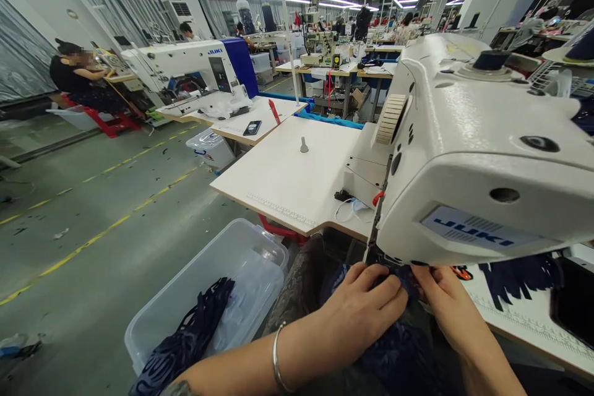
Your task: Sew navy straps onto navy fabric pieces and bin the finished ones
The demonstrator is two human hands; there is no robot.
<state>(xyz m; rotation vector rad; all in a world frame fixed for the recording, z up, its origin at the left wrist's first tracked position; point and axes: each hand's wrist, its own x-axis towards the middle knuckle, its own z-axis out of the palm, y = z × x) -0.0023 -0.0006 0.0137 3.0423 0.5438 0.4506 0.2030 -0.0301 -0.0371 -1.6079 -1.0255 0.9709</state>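
Observation:
Under the head of the white sewing machine (464, 136), both of my hands are at a piece of dark navy fabric (403, 352). My left hand (366, 297), with a silver bangle on its wrist, has its fingers curled down and closed on the fabric, just left of the needle area. To its right, my right hand (439, 288) pinches the fabric's edge close below the machine head. The machine head hides the needle and the fingertips of the right hand. The rest of the fabric hangs down over my lap.
A clear plastic bin (208, 297) on the floor at left holds navy cloth strips (199, 322). More navy strips (520, 275) and a black phone-like object (575, 303) lie at right. The white tabletop (288, 167) extends leftward. A person (83, 74) sits at another machine.

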